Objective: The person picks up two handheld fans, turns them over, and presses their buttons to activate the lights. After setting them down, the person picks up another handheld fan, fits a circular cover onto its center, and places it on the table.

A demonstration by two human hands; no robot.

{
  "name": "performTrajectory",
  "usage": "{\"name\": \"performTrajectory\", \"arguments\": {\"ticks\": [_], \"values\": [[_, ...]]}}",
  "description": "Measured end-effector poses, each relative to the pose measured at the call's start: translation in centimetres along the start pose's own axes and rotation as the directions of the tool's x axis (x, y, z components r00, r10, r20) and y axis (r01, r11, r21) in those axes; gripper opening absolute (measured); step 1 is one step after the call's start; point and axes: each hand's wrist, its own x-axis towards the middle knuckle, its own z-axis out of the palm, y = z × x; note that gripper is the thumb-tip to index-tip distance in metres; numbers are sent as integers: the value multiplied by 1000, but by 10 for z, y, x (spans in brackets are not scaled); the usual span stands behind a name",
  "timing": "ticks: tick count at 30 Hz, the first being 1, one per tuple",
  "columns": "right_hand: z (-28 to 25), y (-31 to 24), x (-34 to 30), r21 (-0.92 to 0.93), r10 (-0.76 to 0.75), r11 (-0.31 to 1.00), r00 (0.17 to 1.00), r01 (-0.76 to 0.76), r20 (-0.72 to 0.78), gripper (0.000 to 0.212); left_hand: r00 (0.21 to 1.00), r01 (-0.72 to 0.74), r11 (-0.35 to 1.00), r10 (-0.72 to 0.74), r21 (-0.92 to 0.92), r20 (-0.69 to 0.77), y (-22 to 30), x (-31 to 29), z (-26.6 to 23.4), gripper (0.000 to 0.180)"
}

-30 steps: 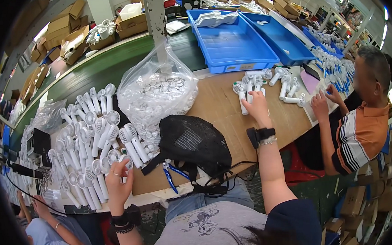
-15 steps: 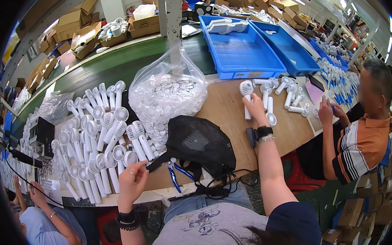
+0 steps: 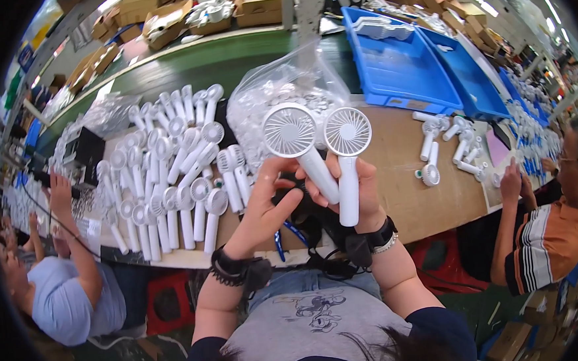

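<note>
Two white handheld fans are raised in front of me over the table edge, one fan (image 3: 289, 131) tilted to the left, the other fan (image 3: 347, 132) nearly upright. My right hand (image 3: 367, 189) is closed round both handles, its fingertips showing beside the tilted handle. Just left of them, my left hand (image 3: 264, 205) has its thumb and fingers apart; it looks empty, though its fingertips come close to the tilted handle. Behind the fans stands a clear plastic bag (image 3: 248, 113) of small white parts. A black mesh bag is mostly hidden by my hands.
Many white fans (image 3: 175, 161) lie in rows at the left. More fans (image 3: 429, 139) lie at the right, near blue trays (image 3: 401, 61). Blue-handled pliers (image 3: 297, 231) lie by the front edge. Co-workers sit on both sides, one in an orange striped shirt (image 3: 548, 250).
My right hand has lifted a fan from the right side and brought it to the middle. Two fans are now in it. My left hand has moved right, towards them.
</note>
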Motion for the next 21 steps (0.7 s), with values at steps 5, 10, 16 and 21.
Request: {"name": "performTrajectory", "arguments": {"ticks": [5, 10, 16, 21], "values": [[12, 18, 4, -18, 94, 996, 991, -93, 92, 40, 956, 265, 838, -292, -477, 18, 16, -4, -2, 31], [9, 40, 1, -116, 70, 989, 985, -89, -160, 39, 961, 23, 950, -107, -312, -254, 7, -8, -4, 27], [4, 34, -3, -133, -11, 991, 983, -14, -184, 42, 968, -27, 875, -97, -484, -229, 5, -11, -19, 28], [2, 31, -2, 10, 87, 996, 996, -87, 31, 50, 973, 73, 868, -169, -491, -154, 8, -16, -15, 28]]}}
